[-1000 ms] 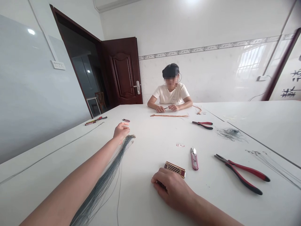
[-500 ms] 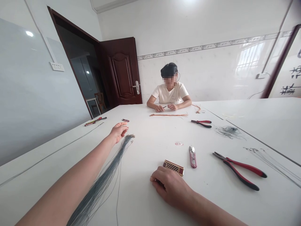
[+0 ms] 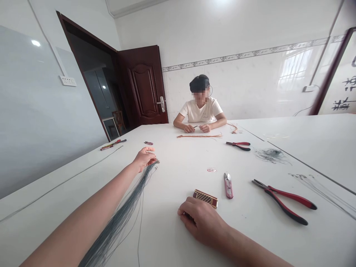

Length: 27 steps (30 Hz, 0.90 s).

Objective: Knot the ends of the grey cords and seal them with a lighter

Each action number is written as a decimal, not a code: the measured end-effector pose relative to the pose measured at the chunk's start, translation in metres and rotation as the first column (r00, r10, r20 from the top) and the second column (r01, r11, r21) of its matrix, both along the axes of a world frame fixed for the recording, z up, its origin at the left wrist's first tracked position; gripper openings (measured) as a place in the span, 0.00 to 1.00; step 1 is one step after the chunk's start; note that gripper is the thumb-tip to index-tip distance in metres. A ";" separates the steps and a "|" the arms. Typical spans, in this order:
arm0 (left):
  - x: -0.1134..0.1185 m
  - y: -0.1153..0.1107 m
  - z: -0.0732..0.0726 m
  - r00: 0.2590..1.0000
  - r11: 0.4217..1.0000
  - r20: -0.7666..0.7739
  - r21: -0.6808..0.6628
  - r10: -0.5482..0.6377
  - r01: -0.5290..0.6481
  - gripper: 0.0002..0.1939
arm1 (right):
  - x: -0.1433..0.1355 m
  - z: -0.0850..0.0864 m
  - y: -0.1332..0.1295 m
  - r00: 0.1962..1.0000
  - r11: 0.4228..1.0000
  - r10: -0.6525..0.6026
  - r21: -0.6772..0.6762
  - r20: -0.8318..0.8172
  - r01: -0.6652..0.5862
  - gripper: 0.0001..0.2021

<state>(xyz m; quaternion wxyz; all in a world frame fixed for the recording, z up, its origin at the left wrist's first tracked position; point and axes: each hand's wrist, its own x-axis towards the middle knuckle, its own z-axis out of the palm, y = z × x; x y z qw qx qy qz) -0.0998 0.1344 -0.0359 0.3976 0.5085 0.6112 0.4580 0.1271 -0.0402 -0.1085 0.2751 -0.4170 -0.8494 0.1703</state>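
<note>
My left hand [image 3: 146, 158] reaches to the far end of a bundle of thin grey cords [image 3: 139, 193]. Its fingers are apart, with the lower fingertips at the knotted ends; whether they touch a single strand is too small to tell. On the right, my right hand [image 3: 201, 220] rests on the table with curled fingers; anything inside them is hidden. Just beyond its knuckles lies a flat maroon-and-gold patterned case [image 3: 205, 198]. Pink thread snips [image 3: 228, 185] lie to the right of the case.
Large red-and-black pliers [image 3: 283, 200] lie at the right, smaller pliers [image 3: 238, 145] farther back. A grey cord tangle [image 3: 272, 155] and loose cords [image 3: 319, 193] are nearby. Across the white table [image 3: 178, 174] sits a person [image 3: 200, 111] behind orange cords [image 3: 198, 136].
My left hand has moved slightly right and toward me, onto the bundle's knotted ends, its fingers spreading. My right hand has stayed where it was.
</note>
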 end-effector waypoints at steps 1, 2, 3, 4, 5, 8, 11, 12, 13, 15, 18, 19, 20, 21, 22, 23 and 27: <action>0.001 -0.001 0.000 1.000 1.000 -0.011 -0.003 -0.003 0.003 0.14 | 0.000 0.000 0.000 1.000 1.000 -0.001 0.002 -0.001 0.001 0.09; 0.002 -0.001 0.000 1.000 1.000 -0.023 -0.005 -0.005 0.005 0.14 | 0.000 0.000 0.000 1.000 1.000 0.000 0.003 -0.001 0.000 0.09; 0.003 -0.001 0.000 0.999 1.000 -0.035 -0.007 -0.006 0.006 0.14 | 0.000 0.000 0.000 1.000 1.000 -0.002 0.005 -0.002 0.002 0.09; 0.004 -0.002 0.001 0.999 1.000 -0.048 -0.008 -0.007 0.007 0.14 | 0.000 0.000 0.000 1.000 1.000 -0.002 0.006 -0.002 0.002 0.09; 0.004 -0.002 0.001 0.998 1.000 -0.064 -0.009 -0.009 0.008 0.14 | 0.001 0.000 0.000 1.000 1.000 -0.002 0.006 -0.003 0.002 0.09; 0.005 -0.004 0.002 0.992 1.000 -0.127 -0.014 -0.014 0.012 0.14 | 0.002 0.000 -0.001 1.000 1.000 -0.001 0.008 -0.009 0.001 0.10; 0.004 -0.006 0.003 0.977 1.000 -0.211 -0.013 -0.020 0.018 0.14 | 0.002 0.000 -0.001 1.000 1.000 -0.004 0.014 -0.012 0.004 0.09; 0.003 -0.007 0.003 0.971 1.000 -0.239 -0.011 -0.023 0.021 0.14 | 0.001 0.000 -0.001 1.000 1.000 -0.004 0.014 -0.011 0.004 0.09; 0.003 -0.008 0.003 0.964 1.000 -0.264 -0.009 -0.027 0.025 0.14 | 0.001 0.000 -0.001 1.000 1.000 -0.004 0.013 -0.009 0.004 0.09; 0.000 -0.009 0.004 0.950 0.999 -0.308 -0.012 -0.044 0.042 0.15 | 0.001 0.000 0.000 1.000 1.000 -0.002 0.011 -0.005 0.002 0.09; -0.005 -0.009 0.005 0.928 0.995 -0.361 -0.046 -0.098 0.087 0.14 | 0.000 0.000 0.000 1.000 1.000 -0.004 0.010 -0.002 0.004 0.09; -0.007 -0.009 0.005 0.920 0.993 -0.374 -0.062 -0.116 0.100 0.14 | 0.001 0.000 -0.001 1.000 1.000 -0.004 0.010 -0.002 0.004 0.09; -0.008 -0.009 0.005 0.914 0.991 -0.385 -0.074 -0.130 0.110 0.13 | 0.001 0.000 -0.001 1.000 1.000 -0.004 0.009 -0.003 0.004 0.09; -0.010 -0.009 0.005 0.908 0.990 -0.393 -0.081 -0.142 0.119 0.13 | 0.001 0.000 -0.001 1.000 1.000 -0.003 0.008 -0.004 0.003 0.09; -0.011 -0.009 0.005 0.905 0.988 -0.397 -0.084 -0.153 0.130 0.13 | 0.002 0.001 -0.001 1.000 1.000 -0.001 0.006 -0.005 0.001 0.09; -0.012 -0.009 0.005 0.903 0.986 -0.398 -0.082 -0.163 0.142 0.13 | 0.002 0.001 -0.002 1.000 1.000 0.002 0.005 -0.006 -0.002 0.09; -0.015 -0.011 0.006 0.911 0.982 -0.366 -0.074 -0.191 0.177 0.15 | 0.002 0.002 -0.002 1.000 1.000 0.004 0.007 -0.010 -0.004 0.09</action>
